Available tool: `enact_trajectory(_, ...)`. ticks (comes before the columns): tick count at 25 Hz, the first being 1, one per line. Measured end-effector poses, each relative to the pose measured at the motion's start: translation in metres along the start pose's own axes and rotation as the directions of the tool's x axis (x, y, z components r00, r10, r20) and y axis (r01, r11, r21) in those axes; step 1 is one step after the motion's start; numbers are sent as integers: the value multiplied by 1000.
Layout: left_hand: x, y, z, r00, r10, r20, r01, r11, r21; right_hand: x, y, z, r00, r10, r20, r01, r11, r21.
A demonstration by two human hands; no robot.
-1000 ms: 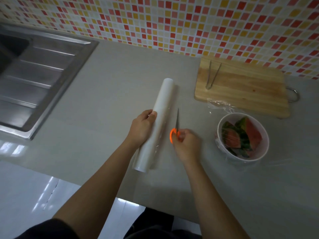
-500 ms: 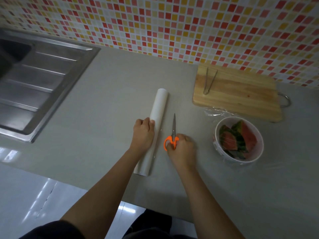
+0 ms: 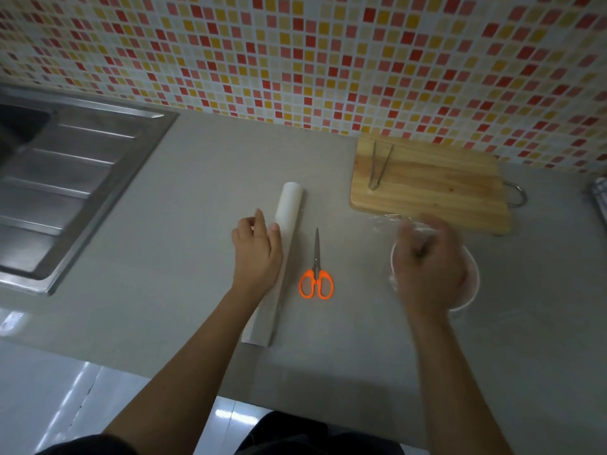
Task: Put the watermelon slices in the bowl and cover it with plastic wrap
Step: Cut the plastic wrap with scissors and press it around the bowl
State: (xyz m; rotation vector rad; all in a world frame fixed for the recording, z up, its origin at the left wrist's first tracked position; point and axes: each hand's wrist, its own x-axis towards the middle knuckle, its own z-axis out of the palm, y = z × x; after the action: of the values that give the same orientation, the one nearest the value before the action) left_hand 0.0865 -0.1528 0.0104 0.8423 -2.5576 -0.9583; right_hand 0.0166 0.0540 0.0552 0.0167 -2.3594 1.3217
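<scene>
1. Worktop: a grey counter [image 3: 197, 231] runs under a red, orange and yellow mosaic wall [image 3: 328, 60]. All bearings below are taken from the scissors.
2. Scissors [image 3: 316, 277]: orange handles, blades shut and pointing to 12 o'clock, lying flat on the counter with neither hand touching them.
3. Roll of plastic wrap [image 3: 289, 205]: lies on the counter at 10 o'clock, its long axis running from 12 towards 7 o'clock.
4. Left hand [image 3: 258, 254]: sits against the roll's 9 o'clock flank with the fingers loose and fairly straight, not wrapped round it. The thumb tip meets the roll.
5. Bowl [image 3: 473, 289]: white, at 3 o'clock, well apart from the scissors and just off the board's near edge. Only its right rim shows (the watermelon slices are hidden under the hand).
6. Right hand [image 3: 427, 261]: hovers over the bowl and is motion-blurred, so I cannot tell whether it is spread or pinching anything.
7. Loose clear film [image 3: 382, 223]: crumpled at the bowl's 11 o'clock edge.
8. Cutting board [image 3: 437, 188]: wooden, at 1 o'clock, with metal tongs [image 3: 377, 169] on its left end.
9. Steel sink [image 3: 75, 178]: far out at 9 o'clock.
</scene>
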Motion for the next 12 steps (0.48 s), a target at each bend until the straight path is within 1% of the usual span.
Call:
enact_trajectory(1, -3, 9, 0, 994, 84, -74, -86, 996, -36, 21, 14, -20, 997, 42, -70, -43, 999, -11)
enact_trajectory(2, -7, 21, 6, 985, 140, -102, -151, 982, -110, 41, 32, -38, 990, 109, -90, -112, 993, -27)
enact_trajectory(3, -15, 34, 18, 987, 150, -64, -160, 964, -213, 58, 51, -52, 979, 200, -44, -202, 979, -42)
enact_trajectory(4, -27, 47, 35, 993, 106, 55, -84, 945, -315, 71, 72, -59, 954, 294, 62, -290, 955, -65)
enact_trajectory(5, -38, 57, 54, 971, 23, 238, 72, 920, -386, 78, 85, -58, 905, 367, 213, -354, 930, -100)
enact_trajectory(6, -52, 71, 74, 901, -79, 427, 276, 863, -422, 82, 95, -56, 836, 403, 374, -384, 915, -128)
enact_trajectory(7, -64, 83, 93, 810, -172, 561, 462, 778, -427, 84, 102, -54, 768, 409, 493, -412, 905, -109)
enact_trajectory(8, -72, 92, 107, 745, -237, 624, 581, 690, -432, 83, 106, -51, 715, 412, 565, -456, 887, -70)
enact_trajectory(9, -75, 98, 117, 717, -282, 638, 645, 616, -453, 79, 111, -51, 683, 416, 601, -487, 872, -51)
enact_trajectory(10, -73, 102, 121, 707, -313, 634, 676, 559, -479, 75, 116, -54, 648, 456, 610, -556, 831, -30)
enact_trajectory(12, -58, 106, 125, 705, -320, 632, 693, 499, -521, 66, 135, -64, 595, 529, 605, -639, 768, -44)
